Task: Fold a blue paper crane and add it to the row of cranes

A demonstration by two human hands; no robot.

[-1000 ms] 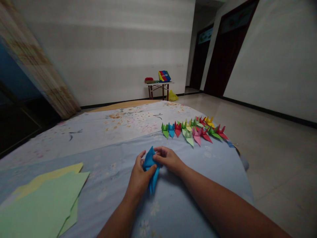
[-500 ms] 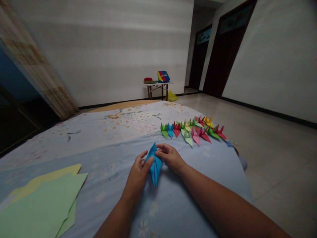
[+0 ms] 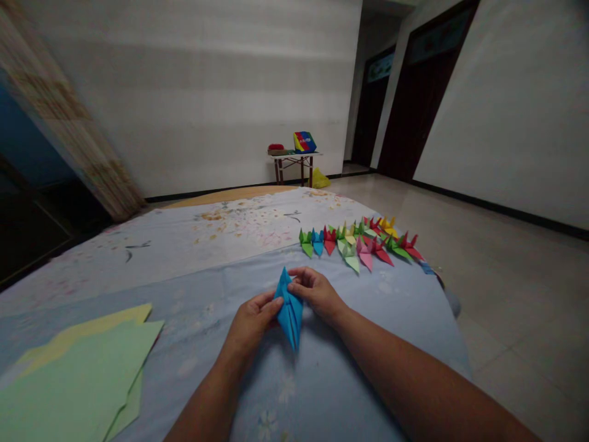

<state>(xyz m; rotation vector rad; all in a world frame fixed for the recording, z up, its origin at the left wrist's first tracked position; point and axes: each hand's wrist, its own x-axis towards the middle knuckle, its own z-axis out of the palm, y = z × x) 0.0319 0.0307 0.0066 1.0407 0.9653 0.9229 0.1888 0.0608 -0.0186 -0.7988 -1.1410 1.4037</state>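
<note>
A blue folded paper [image 3: 291,319], shaped like a long diamond, is held between my two hands just above the table. My left hand [image 3: 256,314] pinches its left edge, thumb on the front face. From the other side my right hand [image 3: 315,293] grips the upper right edge, with the thumb in front and fingers behind. The lower end of the paper is split lengthwise and points toward me. Beyond my right hand stand several paper cranes [image 3: 364,250] in green, blue, red, pink and yellow.
Green paper sheets [image 3: 78,374] lie at the left, over a yellow sheet [image 3: 92,325]. A flowered cloth [image 3: 193,344] covers the round table. Against the far wall, a small table [image 3: 294,156] bears a colourful bag [image 3: 304,142], with a yellow bag [image 3: 320,178] beside it.
My left hand has shifted slightly left and down on the paper's edge. The blue paper has tilted, its lower tip swinging right. My right hand stays nearly in place.
</note>
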